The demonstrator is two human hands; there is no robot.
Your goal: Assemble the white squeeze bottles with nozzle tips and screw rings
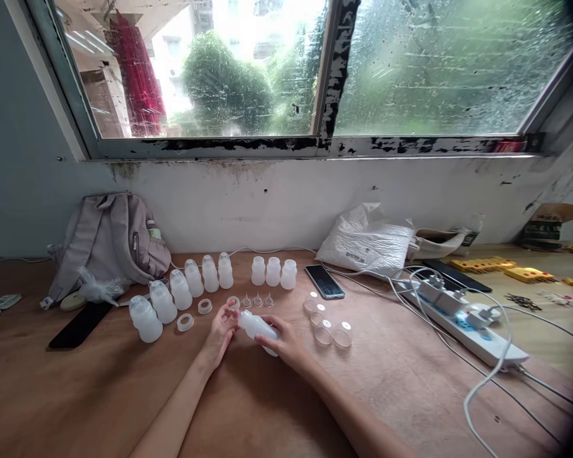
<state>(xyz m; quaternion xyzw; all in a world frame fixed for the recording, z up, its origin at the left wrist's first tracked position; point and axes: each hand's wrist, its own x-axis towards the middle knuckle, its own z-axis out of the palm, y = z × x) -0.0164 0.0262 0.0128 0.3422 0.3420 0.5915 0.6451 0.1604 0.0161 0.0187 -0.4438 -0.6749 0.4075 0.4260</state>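
My right hand (286,343) grips a small translucent white bottle (256,326) lying tilted on its side just above the table. My left hand (222,329) holds the bottle's neck end with its fingertips. Three open bottles (273,271) stand in a row behind my hands. To the left runs a curved line of several capped bottles (179,291). Three small clear nipples (257,300) and loose screw rings (204,306) lie just beyond my fingers. Several clear dome caps (325,323) sit to the right.
A grey backpack (109,245) leans on the wall at the left, a black phone (80,324) before it. Another phone (325,281), a white plastic bag (367,242) and a power strip (463,321) with trailing cables lie right. Yellow parts (528,274) sit far right.
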